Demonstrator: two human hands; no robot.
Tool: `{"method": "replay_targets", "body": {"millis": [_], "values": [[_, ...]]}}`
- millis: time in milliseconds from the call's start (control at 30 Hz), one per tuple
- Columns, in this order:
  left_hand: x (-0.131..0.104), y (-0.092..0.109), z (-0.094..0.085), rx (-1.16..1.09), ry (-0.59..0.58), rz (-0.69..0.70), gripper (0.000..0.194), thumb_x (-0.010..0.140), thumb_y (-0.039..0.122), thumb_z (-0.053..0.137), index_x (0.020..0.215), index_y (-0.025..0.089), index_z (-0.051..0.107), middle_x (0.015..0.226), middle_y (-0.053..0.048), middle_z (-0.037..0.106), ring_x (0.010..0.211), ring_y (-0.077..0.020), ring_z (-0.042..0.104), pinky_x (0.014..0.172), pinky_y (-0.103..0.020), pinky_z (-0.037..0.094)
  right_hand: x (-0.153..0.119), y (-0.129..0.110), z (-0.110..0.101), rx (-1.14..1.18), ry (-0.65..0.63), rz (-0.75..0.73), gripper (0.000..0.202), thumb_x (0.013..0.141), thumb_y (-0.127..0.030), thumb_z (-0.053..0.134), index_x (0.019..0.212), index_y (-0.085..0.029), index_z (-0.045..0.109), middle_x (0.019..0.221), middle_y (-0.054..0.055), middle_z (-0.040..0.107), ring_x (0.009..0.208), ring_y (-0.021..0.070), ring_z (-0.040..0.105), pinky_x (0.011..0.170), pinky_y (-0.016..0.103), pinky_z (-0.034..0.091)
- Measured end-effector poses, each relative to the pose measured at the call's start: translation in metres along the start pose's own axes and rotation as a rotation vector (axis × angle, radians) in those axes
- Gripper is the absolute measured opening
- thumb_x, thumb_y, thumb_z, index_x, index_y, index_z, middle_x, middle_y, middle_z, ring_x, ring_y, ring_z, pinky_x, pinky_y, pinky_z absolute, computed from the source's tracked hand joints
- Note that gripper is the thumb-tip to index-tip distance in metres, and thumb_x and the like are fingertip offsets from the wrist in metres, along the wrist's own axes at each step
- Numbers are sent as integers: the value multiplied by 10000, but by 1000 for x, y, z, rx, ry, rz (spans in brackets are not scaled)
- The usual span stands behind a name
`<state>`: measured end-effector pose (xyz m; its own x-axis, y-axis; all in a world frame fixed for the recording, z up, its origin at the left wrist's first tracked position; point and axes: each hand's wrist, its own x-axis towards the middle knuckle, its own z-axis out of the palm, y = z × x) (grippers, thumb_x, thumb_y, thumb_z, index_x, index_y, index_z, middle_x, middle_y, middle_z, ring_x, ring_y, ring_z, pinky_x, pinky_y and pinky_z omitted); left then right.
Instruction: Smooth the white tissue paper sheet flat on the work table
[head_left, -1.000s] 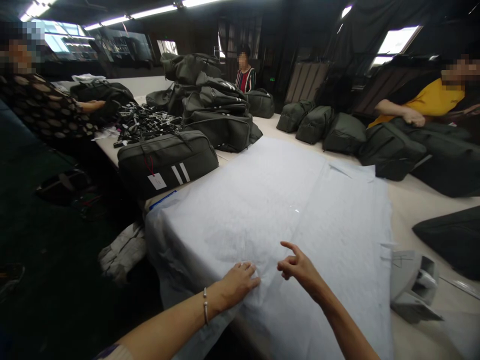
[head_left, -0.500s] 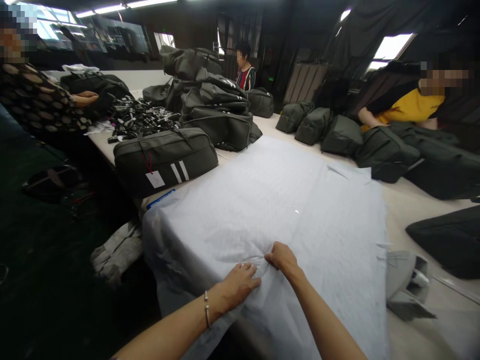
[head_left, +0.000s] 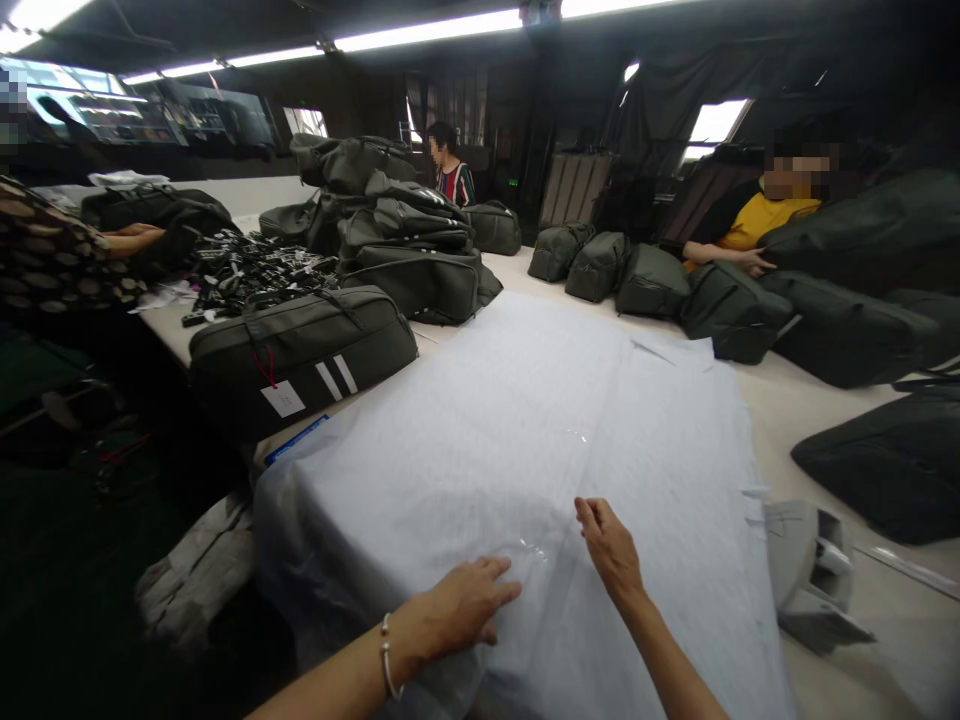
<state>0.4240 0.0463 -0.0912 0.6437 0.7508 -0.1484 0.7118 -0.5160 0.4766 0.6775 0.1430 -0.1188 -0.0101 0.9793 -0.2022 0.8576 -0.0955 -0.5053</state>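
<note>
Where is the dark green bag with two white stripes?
Left of centre in the head view: the dark green striped bag lies on the table edge, just beyond the pale tissue paper.

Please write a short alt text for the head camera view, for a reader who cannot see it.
Two bare hands rest on a stack of thin white sheets on a table: left hand flat, right hand touching the top sheet. Dark green bags, one with white stripes, surround them.

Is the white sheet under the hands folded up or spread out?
Spread out: the white sheet lies flat across the table, its near edge draping over.
</note>
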Motion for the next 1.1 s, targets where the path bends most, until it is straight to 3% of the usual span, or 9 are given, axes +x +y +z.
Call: {"method": "replay_targets", "body": {"millis": [67, 167, 300, 400, 667, 800, 967, 1100], "values": [[12, -20, -19, 62, 41, -24, 751, 767, 345, 799, 1418, 272, 432, 1492, -126, 440, 1361, -318, 421, 1115, -478, 373, 13, -4, 5, -2, 105, -83, 712, 965, -609, 91, 1340, -156, 491, 1402, 125, 535, 1304, 250, 480, 1058, 409, 395], [42, -67, -39, 158, 143, -71, 772, 830, 431, 719, 1482, 305, 325, 1566, -104, 312, 1444, -330, 265, 1170, -602, 204, 38, -13, 33, -125, 233, -293, 762, 960, -635, 170, 1452, -97, 391, 1559, 134, 301, 1462, 296, 194, 1188, 533, 147], [87, -130, -36, 184, 136, -91, 833, 846, 580, 628, 1520, 317, 215, 1596, -107, 198, 1468, -342, 164, 1170, -643, 126, 76, -9, 81, -316, 239, -356, 716, 966, -617, 275, 1477, -123, 364, 1559, 113, 264, 1456, 303, 202, 1183, 579, 169], [110, -154, -27, 159, 67, -106, 848, 849, 598, 606, 1524, 327, 171, 1598, -109, 167, 1471, -342, 140, 1168, -646, 113, 96, 3, 98, -382, 232, -338, 697, 968, -603, 293, 1492, -146, 337, 1561, 95, 248, 1452, 300, 212, 1179, 583, 201], [154, -174, -28, 136, 92, -83, 856, 852, 661, 546, 1530, 315, 155, 1603, -118, 143, 1476, -336, 120, 1171, -637, 72, 139, 11, 80, -432, 217, -320, 715, 965, -614, 273, 1501, -143, 305, 1569, 77, 226, 1462, 285, 183, 1191, 566, 169], [185, -181, -38, 163, 125, -82, 820, 870, 670, 507, 1525, 270, 216, 1597, -135, 178, 1478, -330, 129, 1167, -636, 93, 172, 6, 68, -446, 209, -303, 716, 969, -610, 255, 1505, -137, 295, 1576, 85, 216, 1470, 272, 160, 1192, 547, 144], [230, -183, -55, 257, 213, -60, 766, 890, 706, 414, 1488, 233, 336, 1560, -140, 305, 1454, -322, 241, 1155, -619, 186, 212, 0, 38, -426, 193, -262, 712, 968, -603, 248, 1490, -127, 337, 1558, 114, 289, 1460, 274, 204, 1180, 551, 160], [237, -177, -57, 280, 239, -94, 762, 922, 692, 335, 1506, 204, 291, 1577, -152, 264, 1468, -324, 191, 1157, -633, 149, 208, 0, 18, -372, 214, -238, 712, 986, -569, 164, 1525, -108, 222, 1591, 131, 201, 1479, 265, 118, 1181, 565, 125]]}}
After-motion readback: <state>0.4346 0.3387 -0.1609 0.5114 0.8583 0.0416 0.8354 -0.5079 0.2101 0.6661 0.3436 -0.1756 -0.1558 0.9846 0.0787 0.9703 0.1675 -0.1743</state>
